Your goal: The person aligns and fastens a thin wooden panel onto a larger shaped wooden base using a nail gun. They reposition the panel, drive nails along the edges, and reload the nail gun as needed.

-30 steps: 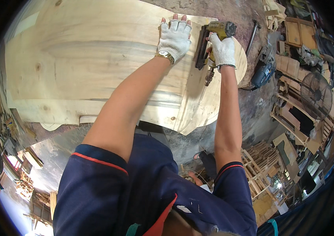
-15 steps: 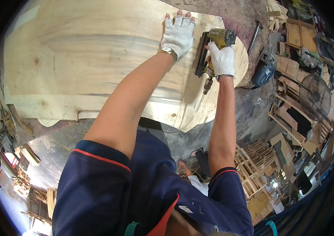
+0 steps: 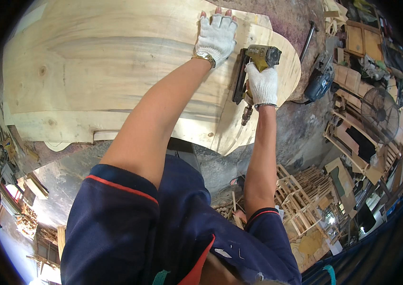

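As right hand (image 3: 263,86) grips nailer (image 3: 260,55), plywood (image 3: 116,76) beneath

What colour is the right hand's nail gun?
The nail gun is olive-yellow and black; see the head view.

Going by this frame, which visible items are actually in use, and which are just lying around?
In use:
- Pneumatic nailer, gripped in the gloved right hand
- Plywood panel, under the gloved left hand

Apparently just around:
- Blue power tool
- Hammer-like tool beyond the panel's right edge
- Black fan
- Slatted wooden frames
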Tool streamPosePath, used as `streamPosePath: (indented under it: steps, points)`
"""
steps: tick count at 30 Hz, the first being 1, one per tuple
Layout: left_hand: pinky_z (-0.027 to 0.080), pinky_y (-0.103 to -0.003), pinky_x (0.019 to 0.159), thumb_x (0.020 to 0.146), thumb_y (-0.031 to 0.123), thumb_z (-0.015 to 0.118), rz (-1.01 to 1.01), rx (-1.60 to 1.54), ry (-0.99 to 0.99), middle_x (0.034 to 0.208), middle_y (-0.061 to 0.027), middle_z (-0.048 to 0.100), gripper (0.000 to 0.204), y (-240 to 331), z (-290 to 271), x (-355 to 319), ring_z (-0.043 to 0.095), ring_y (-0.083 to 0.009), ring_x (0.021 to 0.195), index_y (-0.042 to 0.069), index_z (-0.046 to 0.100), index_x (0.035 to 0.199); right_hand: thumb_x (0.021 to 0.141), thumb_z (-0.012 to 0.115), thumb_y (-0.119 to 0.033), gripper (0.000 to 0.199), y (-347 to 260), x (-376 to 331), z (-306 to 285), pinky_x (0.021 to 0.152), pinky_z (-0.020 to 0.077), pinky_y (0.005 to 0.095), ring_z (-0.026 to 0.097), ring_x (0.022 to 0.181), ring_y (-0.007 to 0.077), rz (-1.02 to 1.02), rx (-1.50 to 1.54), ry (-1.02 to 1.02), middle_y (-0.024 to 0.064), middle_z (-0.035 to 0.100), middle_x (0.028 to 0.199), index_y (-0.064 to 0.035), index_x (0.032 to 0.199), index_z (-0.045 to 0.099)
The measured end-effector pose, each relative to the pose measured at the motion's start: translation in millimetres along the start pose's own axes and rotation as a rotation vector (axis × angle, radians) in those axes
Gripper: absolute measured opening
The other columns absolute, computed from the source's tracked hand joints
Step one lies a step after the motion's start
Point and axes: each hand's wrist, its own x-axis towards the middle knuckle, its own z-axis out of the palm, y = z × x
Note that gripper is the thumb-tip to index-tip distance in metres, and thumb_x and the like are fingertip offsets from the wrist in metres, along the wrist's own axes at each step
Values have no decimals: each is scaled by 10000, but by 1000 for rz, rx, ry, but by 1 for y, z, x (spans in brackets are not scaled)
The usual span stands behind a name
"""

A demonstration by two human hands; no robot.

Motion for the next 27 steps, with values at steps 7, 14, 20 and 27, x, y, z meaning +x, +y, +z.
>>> streamPosePath:
  steps: [7, 14, 20, 27]
  points:
    - [206, -634, 1212, 967, 407, 552, -8, -69, 14, 1612, -149, 396, 664, -1, -12, -1, 306, -387, 1511, 71, 436, 1527, 868, 682, -193, 325, 7, -22, 1, 553, 540, 362, 686, 588, 224, 88, 11, -38, 133, 707, 771, 31, 1101, 659]
    - [130, -627, 1231, 892, 501, 614, -5, -279, -99, 1614, -194, 373, 814, -3, -29, -2, 253, -381, 1528, 42, 420, 1535, 873, 678, -180, 287, 15, -50, 8, 507, 508, 346, 622, 532, 181, 94, 139, 5, 98, 679, 714, 35, 1062, 684]
    - [118, -619, 1239, 843, 563, 638, -18, -81, 90, 1625, -188, 357, 913, 6, -23, -11, 230, -373, 1543, 34, 399, 1547, 856, 696, -178, 248, 20, -69, 5, 471, 457, 314, 557, 478, 130, 144, 148, -33, 49, 616, 644, 37, 977, 678]
    - [134, -632, 1229, 825, 586, 616, -5, -255, -66, 1615, -181, 373, 922, 1, -31, -11, 251, -363, 1532, 44, 408, 1542, 870, 712, -206, 254, 34, -97, 8, 482, 458, 313, 569, 490, 129, 95, 13, 35, 46, 620, 642, 30, 959, 681]
